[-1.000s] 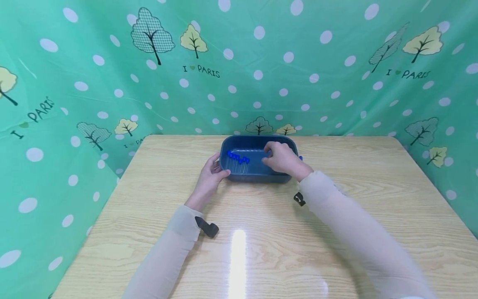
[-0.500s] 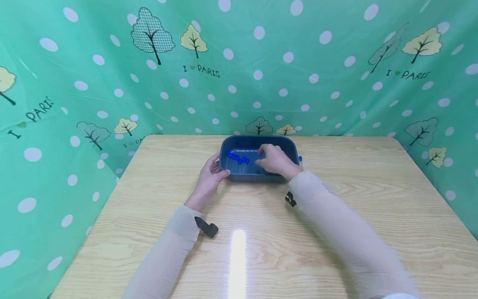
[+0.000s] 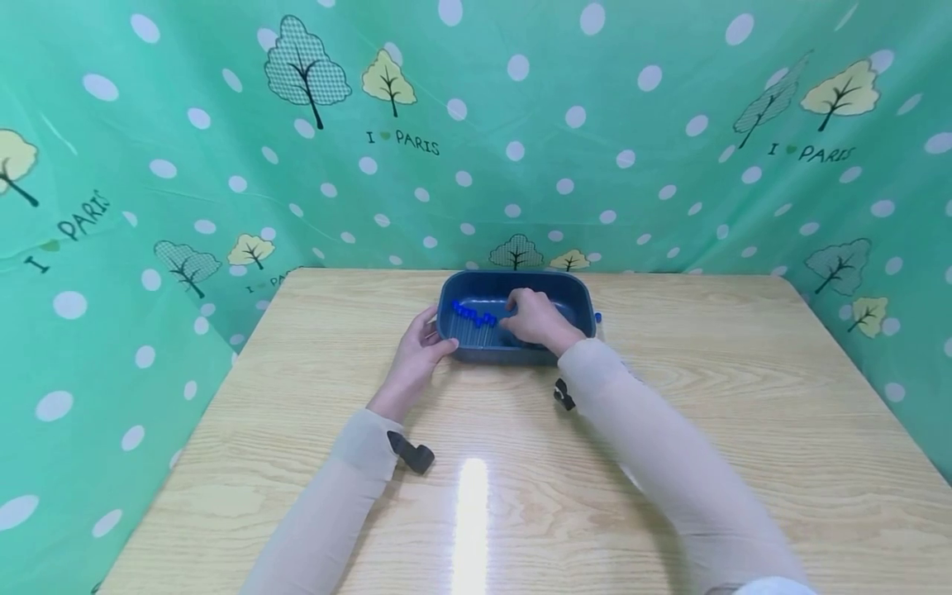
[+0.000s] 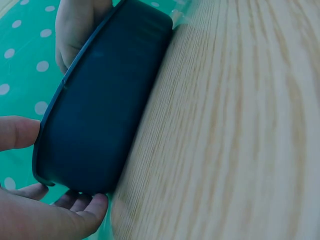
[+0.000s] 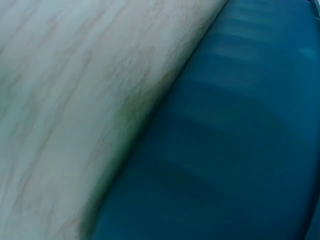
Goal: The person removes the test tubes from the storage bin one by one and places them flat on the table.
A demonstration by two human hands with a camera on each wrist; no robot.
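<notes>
A dark blue rectangular bin [image 3: 513,355] stands near the table's far edge. My left hand [image 3: 415,359] grips its left end, thumb over the front rim and fingers against the outer wall, as the left wrist view also shows. Several small bright blue cap-like pieces [image 3: 473,315] lie in a row in the bin's left half. Pale parallel streaks run below them; whether these are clear tubes or ridges I cannot tell. My right hand [image 3: 537,318] reaches into the bin just right of the row, thumb and forefinger apart, nothing visible between them. The right wrist view shows only the bin's outer wall [image 5: 210,140].
Close against the bin's right end stands a slim clear thing with a blue top [image 3: 598,317]. The wooden table [image 3: 706,372] carries a bright light reflection in front. A green dotted curtain [image 3: 476,190] hangs behind and on both sides.
My right hand has moved left inside the bin, toward the row of blue pieces. The left hand and the bin stay where they were.
</notes>
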